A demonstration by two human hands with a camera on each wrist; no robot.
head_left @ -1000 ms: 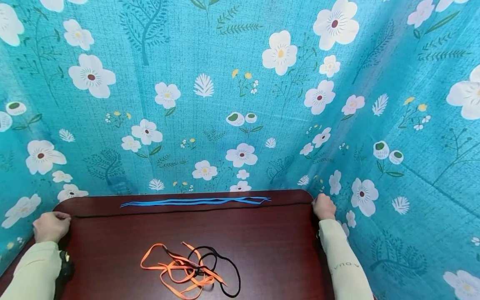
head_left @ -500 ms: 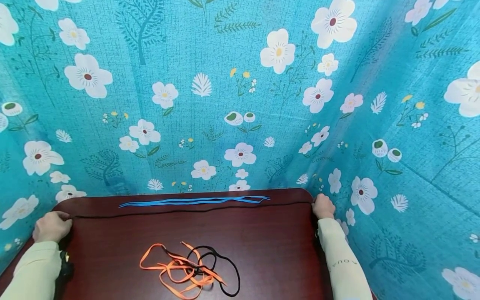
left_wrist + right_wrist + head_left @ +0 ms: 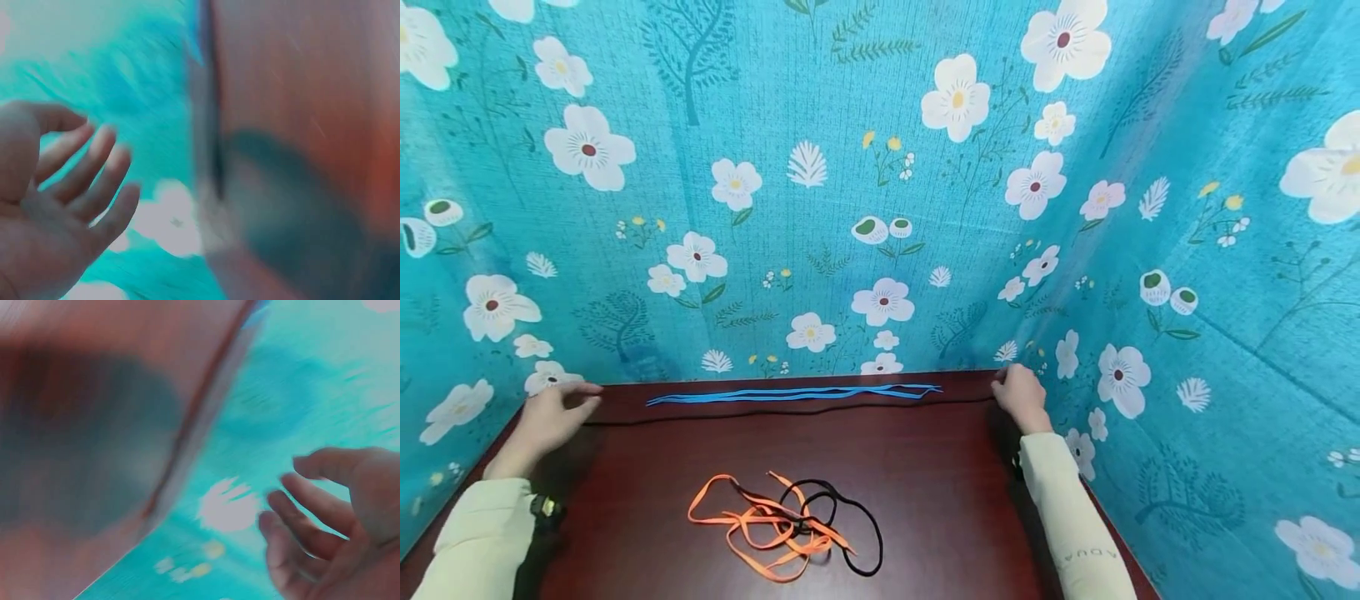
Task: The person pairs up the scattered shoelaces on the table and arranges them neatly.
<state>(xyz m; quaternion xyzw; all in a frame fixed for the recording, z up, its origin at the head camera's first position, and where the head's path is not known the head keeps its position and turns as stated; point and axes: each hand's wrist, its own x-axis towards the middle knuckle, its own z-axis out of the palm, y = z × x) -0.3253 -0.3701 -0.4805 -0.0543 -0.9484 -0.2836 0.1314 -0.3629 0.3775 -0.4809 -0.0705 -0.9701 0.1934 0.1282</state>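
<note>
A black shoelace (image 3: 790, 412) lies stretched across the dark table, nearly straight. My left hand (image 3: 553, 417) is just above its left end, thumb and fingers apart. At the right end, my right hand (image 3: 1021, 396) is raised with loosely bent fingers. Both wrist views, though blurred, show nothing in the left hand (image 3: 75, 181) or the right hand (image 3: 337, 519). Behind the black lace, blue shoelaces (image 3: 790, 395) lie side by side, roughly parallel to it. Nearer to me is a loose tangle of an orange shoelace (image 3: 767, 573) and another black lace (image 3: 881, 533).
The brown table (image 3: 647, 500) ends at the back against a turquoise flowered curtain (image 3: 820, 267), which also hangs along both sides. Dark wrist-worn devices sit at both cuffs, the left device (image 3: 546, 507) showing more clearly.
Both hands have let go of the black lace's ends, lifted and moved inward. The lace stays stretched on the table. The head view has shifted slightly.
</note>
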